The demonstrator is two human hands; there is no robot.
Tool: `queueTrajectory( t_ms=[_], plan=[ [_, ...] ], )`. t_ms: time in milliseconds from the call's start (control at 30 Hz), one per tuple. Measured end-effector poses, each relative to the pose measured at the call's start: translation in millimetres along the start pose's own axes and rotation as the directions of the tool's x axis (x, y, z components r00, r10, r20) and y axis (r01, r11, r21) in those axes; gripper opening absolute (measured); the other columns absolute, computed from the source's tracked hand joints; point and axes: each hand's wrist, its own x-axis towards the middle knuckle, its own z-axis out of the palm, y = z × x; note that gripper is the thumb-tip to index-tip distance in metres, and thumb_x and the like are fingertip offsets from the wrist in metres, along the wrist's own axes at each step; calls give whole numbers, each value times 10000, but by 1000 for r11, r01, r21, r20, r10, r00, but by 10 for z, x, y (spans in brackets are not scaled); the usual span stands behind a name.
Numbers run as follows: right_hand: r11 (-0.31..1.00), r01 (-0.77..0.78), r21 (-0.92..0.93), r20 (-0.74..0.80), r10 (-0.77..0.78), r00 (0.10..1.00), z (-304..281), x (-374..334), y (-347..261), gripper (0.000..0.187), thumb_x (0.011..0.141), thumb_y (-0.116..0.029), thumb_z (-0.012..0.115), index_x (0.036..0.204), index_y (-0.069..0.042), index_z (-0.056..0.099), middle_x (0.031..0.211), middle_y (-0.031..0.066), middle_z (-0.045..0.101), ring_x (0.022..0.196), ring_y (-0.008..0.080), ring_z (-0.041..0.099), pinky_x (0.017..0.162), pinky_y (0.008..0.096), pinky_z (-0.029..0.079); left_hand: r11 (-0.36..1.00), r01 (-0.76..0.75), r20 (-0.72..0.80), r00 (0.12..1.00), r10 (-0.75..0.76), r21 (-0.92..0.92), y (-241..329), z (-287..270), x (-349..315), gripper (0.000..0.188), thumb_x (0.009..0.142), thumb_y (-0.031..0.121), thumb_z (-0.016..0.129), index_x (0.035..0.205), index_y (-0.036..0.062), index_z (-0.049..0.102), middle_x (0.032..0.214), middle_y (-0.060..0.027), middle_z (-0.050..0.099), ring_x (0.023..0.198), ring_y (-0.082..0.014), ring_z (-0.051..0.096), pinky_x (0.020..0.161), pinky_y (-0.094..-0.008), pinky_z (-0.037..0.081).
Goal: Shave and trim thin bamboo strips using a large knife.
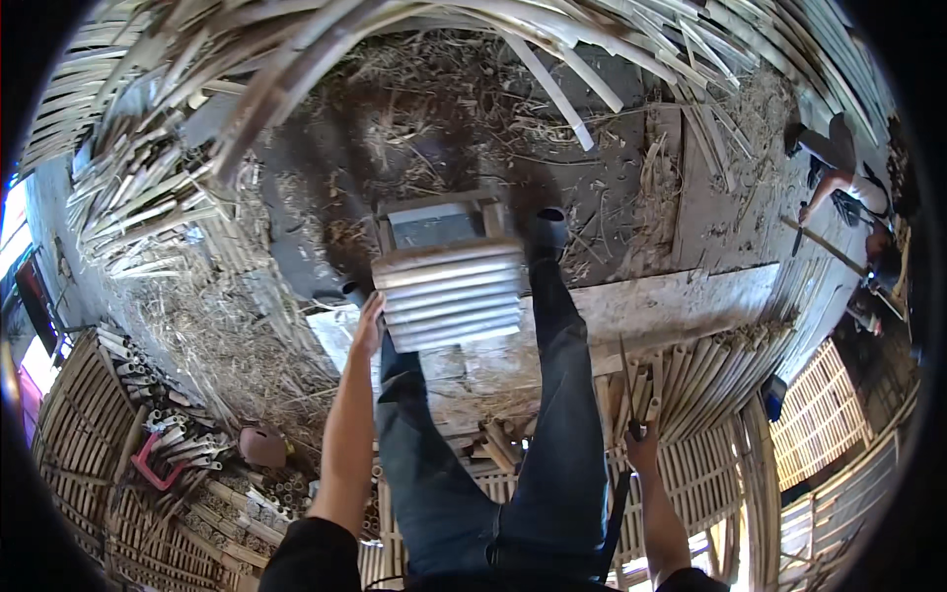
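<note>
My left hand is at the left edge of a small slatted stool, its fingers closed on that edge; the thumb is hard to make out. The stool has pale rounded slats facing me, and its wooden frame shows beyond them, so it looks tipped. It is between my legs, in front of my knees. Low on the right, my right hand grips the handle of a long knife. The narrow blade points up and away from me.
Split bamboo strips are heaped left and arch across the far side. Straw-like scraps litter the floor. Bamboo poles lean right, near slatted panels. A pink-red frame is at lower left. Another person holds a tool at far right.
</note>
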Motion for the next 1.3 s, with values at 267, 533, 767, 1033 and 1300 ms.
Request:
queueTrajectory(
  t_ms=[267, 533, 767, 1033, 1300],
  plan=[
    [943, -284, 175, -147, 310, 939, -445, 664, -260, 376, 845, -82, 702, 1170, -7, 529, 982, 184, 640, 874, 292, 633, 819, 403, 498, 240, -84, -115, 697, 708, 967, 330, 663, 158, 913, 727, 346, 874, 1443, -9, 432, 1352, -247, 542, 1277, -409, 502, 1081, -458, 417],
    [797, -126, 590, 55, 116, 992, -635, 1334, -1782, 477, 837, -56, 731, 1262, -10, 520, 1028, 126, 624, 802, 157, 632, 651, 294, 510, -91, -532, 517, 843, -151, 842, 1273, 2255, 444, 993, 704, 725, 773, 1487, 214, 439, 1367, -172, 590, 1246, -397, 570, 1085, -509, 462],
    [766, 538, 353, -363, -418, 833, -599, 1424, -3692, 407, 801, -178, 766, 1115, 16, 595, 870, 97, 588, 750, 149, 578, 652, 299, 489, -190, -917, 916, 377, -135, 349, 487, 1658, 945, 656, 773, 707, 707, 1044, 116, 618, 834, -123, 661, 755, -351, 669, 690, -485, 563],
    [188, 781, 595, -565, -593, 574, 44, 2237, -5178, 322, 849, -42, 604, 1128, -15, 447, 902, 76, 525, 640, 102, 518, 603, 232, 421, -195, -938, 825, 345, -448, 287, 28, 1677, 927, 531, 860, 526, 678, 1140, 78, 625, 976, -204, 710, 926, -408, 699, 807, -518, 561],
    [126, 830, 544, -651, -561, 512, 123, 2183, -5517, 304, 863, 18, 717, 1054, -54, 492, 828, 38, 574, 639, 100, 563, 530, 255, 459, -190, -942, 917, 318, -241, 277, -302, 1575, 1089, 363, 982, 341, 485, 1112, 84, 707, 1045, -202, 719, 1009, -395, 691, 857, -488, 547]
  ],
)
